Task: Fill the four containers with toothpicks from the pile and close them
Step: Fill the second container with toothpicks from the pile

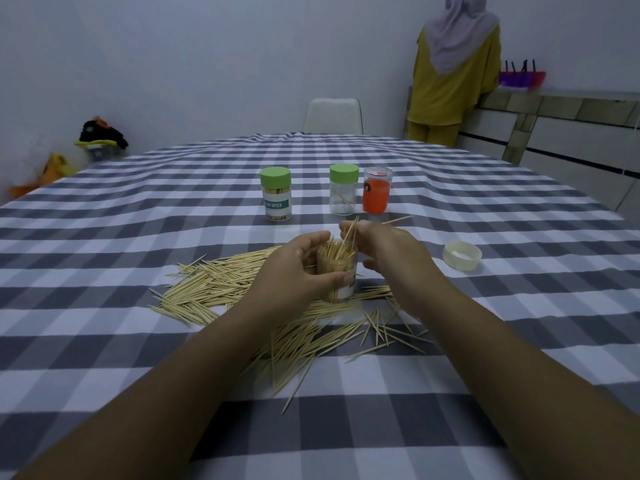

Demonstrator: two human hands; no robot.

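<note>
from my seat the pile sprawls across the checked cloth from the left to under my arms, and the jar i am filling stands in the middle of it, lid off. my left hand is curled round the jar's side, thumb across the label, keeping it upright. just right of it my right hand pinches a small bunch of picks above the mouth, tips angled down into the jar; one pick sticks out sideways past the knuckles. what worries me: the jar already looks packed nearly to the rim, so pushing this bunch in at a slant could jam it against the standing picks, snap some, or spill them back onto the pile. the jar rests on loose picks, so if my left grip slackens it may rock or tip. the stray pick could drop short. its white cap lies well off to the right, open side up, and i judge overfilling would stop it seating. behind, left to right: a green-capped labelled jar that looks full, a green-capped clear jar holding only a pick or two, so i judge it needs reopening, and touching it an orange jar whose contents i cannot tell.
</note>
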